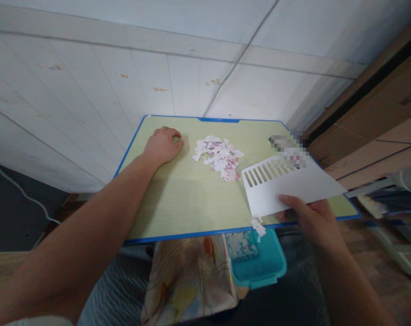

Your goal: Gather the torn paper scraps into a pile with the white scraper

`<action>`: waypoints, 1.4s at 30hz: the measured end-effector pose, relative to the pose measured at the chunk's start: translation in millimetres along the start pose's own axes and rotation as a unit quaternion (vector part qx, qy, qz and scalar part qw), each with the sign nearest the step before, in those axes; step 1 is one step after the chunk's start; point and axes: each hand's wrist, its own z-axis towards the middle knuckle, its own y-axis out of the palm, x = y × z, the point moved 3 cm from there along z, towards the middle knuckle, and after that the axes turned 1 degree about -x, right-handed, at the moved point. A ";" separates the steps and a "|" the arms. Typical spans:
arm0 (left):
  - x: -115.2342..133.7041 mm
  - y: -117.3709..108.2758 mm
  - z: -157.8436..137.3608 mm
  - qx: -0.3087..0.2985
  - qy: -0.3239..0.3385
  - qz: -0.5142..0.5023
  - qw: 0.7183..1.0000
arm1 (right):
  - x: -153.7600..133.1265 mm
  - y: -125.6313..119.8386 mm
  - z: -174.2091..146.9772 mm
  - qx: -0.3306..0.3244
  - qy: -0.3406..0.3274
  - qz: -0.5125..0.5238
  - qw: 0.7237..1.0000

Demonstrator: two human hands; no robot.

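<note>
My right hand [312,215] grips a white flat sheet with a row of slots [273,185], thumb on top and fingers beneath. It is tilted over the table's right front part. A small clump of paper scraps [259,226] is at its lower left corner, at the table edge above a teal plastic container [276,267]. Scraps also lie inside that container. To the left, my left hand [163,145] rests on the table, fingers loosely curled, a gap showing between thumb and forefinger; its palm side is hidden. Between the hands lies a pile of white and pinkish paper scraps [221,158].
The small light-green table [188,203] has a blue rim and stands against a white panelled wall [185,86]. A pixelated item [289,149] is at its back right. A patterned cloth [192,276] hangs by the lap. Cardboard boxes [371,122] stand at the right.
</note>
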 end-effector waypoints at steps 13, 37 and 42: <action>0.2 -0.7 -0.1 -0.002 0.001 0.003 1.000 | -1.2 -0.3 -1.3 0.027 0.017 0.060 0.998; -2.7 4.6 2.7 0.013 0.006 0.008 1.000 | 8.7 -7.0 3.3 0.146 0.020 0.078 0.986; -5.2 5.5 3.2 0.016 0.012 0.001 1.000 | 9.4 -10.1 -5.3 0.189 -0.002 0.044 0.981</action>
